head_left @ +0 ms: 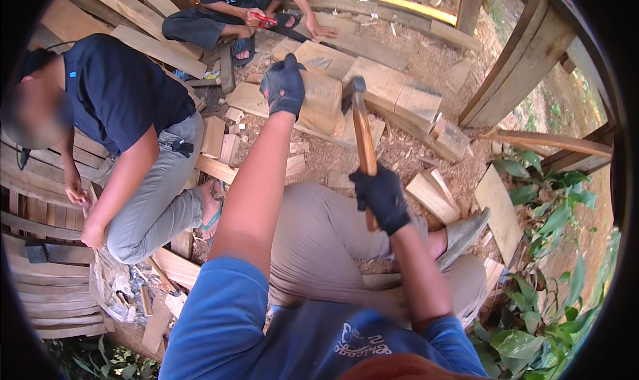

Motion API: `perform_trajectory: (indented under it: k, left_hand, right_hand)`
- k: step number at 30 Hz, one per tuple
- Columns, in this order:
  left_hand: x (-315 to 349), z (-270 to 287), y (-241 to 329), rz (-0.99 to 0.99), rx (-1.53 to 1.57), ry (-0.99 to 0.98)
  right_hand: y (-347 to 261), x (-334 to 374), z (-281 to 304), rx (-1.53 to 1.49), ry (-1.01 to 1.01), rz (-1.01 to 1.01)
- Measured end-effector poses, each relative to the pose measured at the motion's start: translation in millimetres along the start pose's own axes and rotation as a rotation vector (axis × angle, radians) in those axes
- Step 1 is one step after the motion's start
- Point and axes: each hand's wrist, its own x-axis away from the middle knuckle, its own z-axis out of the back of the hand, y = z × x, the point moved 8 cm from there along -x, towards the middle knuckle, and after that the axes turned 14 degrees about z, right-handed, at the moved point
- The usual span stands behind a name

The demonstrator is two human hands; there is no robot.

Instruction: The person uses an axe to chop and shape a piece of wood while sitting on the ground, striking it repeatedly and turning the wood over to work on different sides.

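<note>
My left hand (pixel 284 87), in a dark glove with red marks, grips the left end of a brown wooden block (pixel 320 101). Its fingertips are partly hidden. The block lies on pale boards in front of me. In a black glove, my right hand (pixel 382 199) is wrapped round the wooden handle (pixel 363 135) of a hammer. The dark hammer head (pixel 355 89) is by the block's right end; whether they touch, I cannot tell.
Thick pale timbers (pixel 393 83) lie just beyond the block, among wood chips and offcuts (pixel 432 197). A person in a dark shirt (pixel 130 93) sits close on my left. At the far side another person's hand holds a red tool (pixel 265 21). Leafy plants (pixel 556 200) grow at right.
</note>
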Motion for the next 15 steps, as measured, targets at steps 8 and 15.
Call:
perform_trajectory:
  k: [8, 15]
  left_hand:
    - [22, -5, 18, -0.265, 0.032, -0.076]
    - [-24, -9, -6, -0.097, -0.071, -0.013]
  right_hand:
    - [-47, 19, -25, -0.691, -0.024, -0.180]
    - [-11, 90, 23, 0.239, 0.148, 0.145]
